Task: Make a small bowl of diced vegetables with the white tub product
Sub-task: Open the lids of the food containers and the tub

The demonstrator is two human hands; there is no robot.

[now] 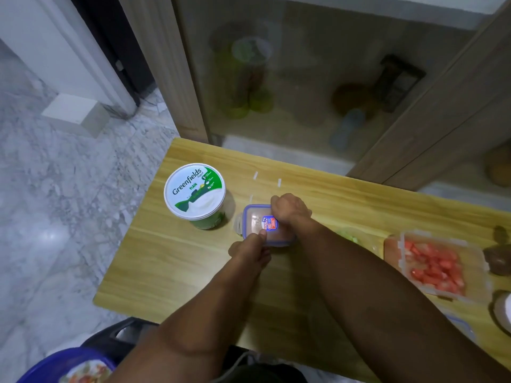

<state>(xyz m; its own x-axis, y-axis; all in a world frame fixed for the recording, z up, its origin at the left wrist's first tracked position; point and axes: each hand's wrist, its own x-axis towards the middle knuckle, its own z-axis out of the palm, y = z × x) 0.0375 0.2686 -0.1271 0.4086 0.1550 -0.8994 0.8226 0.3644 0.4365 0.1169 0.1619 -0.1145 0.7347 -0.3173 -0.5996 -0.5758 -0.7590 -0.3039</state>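
Observation:
A white and green tub of plain yogurt (pixel 194 192) stands lidded at the left of the wooden table (pixel 171 269). Just right of it sits a small clear container with a blue-rimmed lid (pixel 258 219) and a red and blue sticker. My left hand (pixel 250 250) presses on its near edge. My right hand (pixel 290 210) grips its far right edge. An open clear container of diced red vegetable (pixel 434 265) lies at the right. Something green (pixel 347 234) shows behind my right forearm, mostly hidden.
A glass-fronted cabinet (pixel 304 78) stands behind the table. Marble floor (pixel 55 203) lies to the left. A blue-rimmed container (pixel 69 367) shows at the bottom left. Dark brown objects (pixel 499 261) and a white round item (pixel 504 310) sit at the right edge.

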